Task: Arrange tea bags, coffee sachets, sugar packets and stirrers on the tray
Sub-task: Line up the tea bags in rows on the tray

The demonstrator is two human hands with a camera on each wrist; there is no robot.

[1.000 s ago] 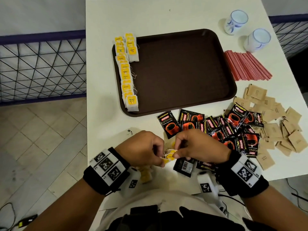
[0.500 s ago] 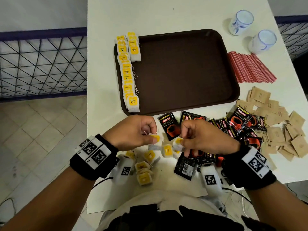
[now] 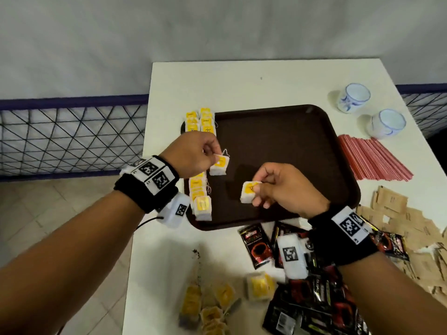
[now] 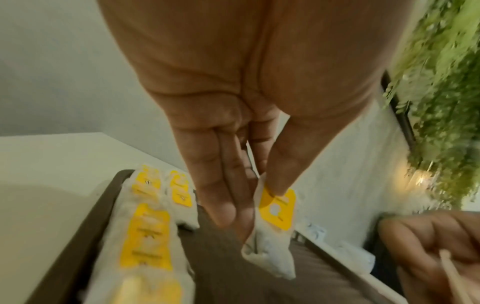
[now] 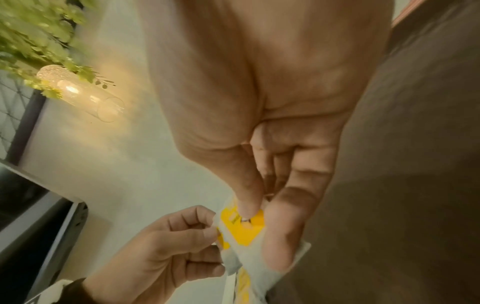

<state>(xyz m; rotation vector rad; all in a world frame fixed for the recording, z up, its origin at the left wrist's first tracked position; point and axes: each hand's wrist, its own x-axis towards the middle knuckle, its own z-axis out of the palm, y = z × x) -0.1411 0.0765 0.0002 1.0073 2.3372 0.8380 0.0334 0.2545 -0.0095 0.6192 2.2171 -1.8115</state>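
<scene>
A dark brown tray [image 3: 285,153] lies on the white table, with a column of yellow-tagged tea bags [image 3: 200,197] along its left edge. My left hand [image 3: 208,153] pinches one tea bag [image 3: 219,165] above the tray beside that column; the left wrist view shows the same tea bag [image 4: 272,230] hanging from thumb and fingers. My right hand [image 3: 261,192] pinches another tea bag [image 3: 249,192] over the tray's near part, also seen as the tea bag [image 5: 241,228] in the right wrist view. Loose tea bags [image 3: 260,285] lie near the table's front edge.
Black and red coffee sachets [image 3: 256,245] are heaped in front of the tray. Brown sugar packets [image 3: 391,204] spread at the right. Red stirrers [image 3: 372,158] lie right of the tray, two white cups [image 3: 354,97] behind them. A mesh fence [image 3: 72,139] stands at the left.
Both hands have lifted from the loose pile near the table's front edge and moved forward over the tray, each carrying a tea bag. The hands are now farther apart.
</scene>
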